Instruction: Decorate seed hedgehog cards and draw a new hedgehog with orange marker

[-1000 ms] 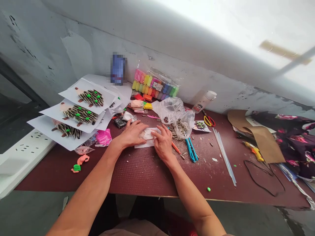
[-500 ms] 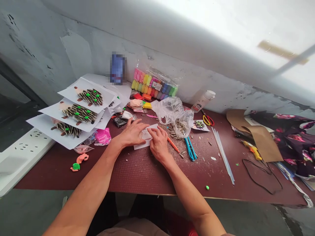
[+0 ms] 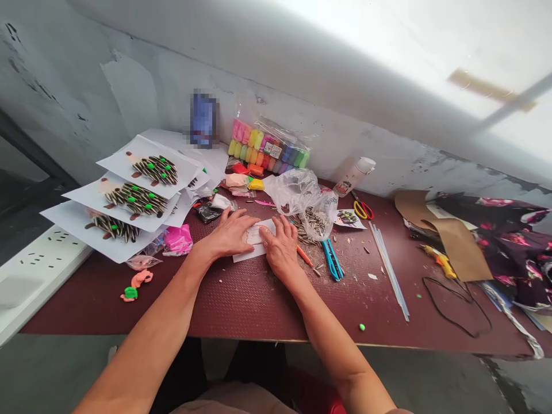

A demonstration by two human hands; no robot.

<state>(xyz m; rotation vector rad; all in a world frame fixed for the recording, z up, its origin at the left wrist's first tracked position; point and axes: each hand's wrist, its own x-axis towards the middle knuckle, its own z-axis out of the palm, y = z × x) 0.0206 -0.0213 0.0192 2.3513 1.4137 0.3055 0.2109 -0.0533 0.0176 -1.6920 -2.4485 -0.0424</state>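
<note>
A small white paper (image 3: 250, 251) lies on the dark red table between my two hands, with a pale patch on its middle. My left hand (image 3: 230, 233) rests on its left side, fingers apart. On its right edge lies my right hand (image 3: 280, 244), palm down, fingers extended and thumb toward the middle. Just right of it are an orange pen-like tool (image 3: 305, 256) and a blue cutter (image 3: 332, 261). Behind them, a clear plastic bag (image 3: 297, 192) partly covers a pile of striped seeds (image 3: 310, 224).
Paper sheets with seed hedgehogs (image 3: 138, 198) are stacked at left, beside a white power strip (image 3: 41, 270). Coloured clay packs (image 3: 269, 149), a white bottle (image 3: 354, 177) and scissors (image 3: 363, 209) stand or lie behind. Clear sticks (image 3: 390, 273) and a yellow glue gun (image 3: 444, 261) are at right.
My right hand has shifted slightly right on the paper, its fingers now flatter and its thumb showing. My left hand stays in about the same place.
</note>
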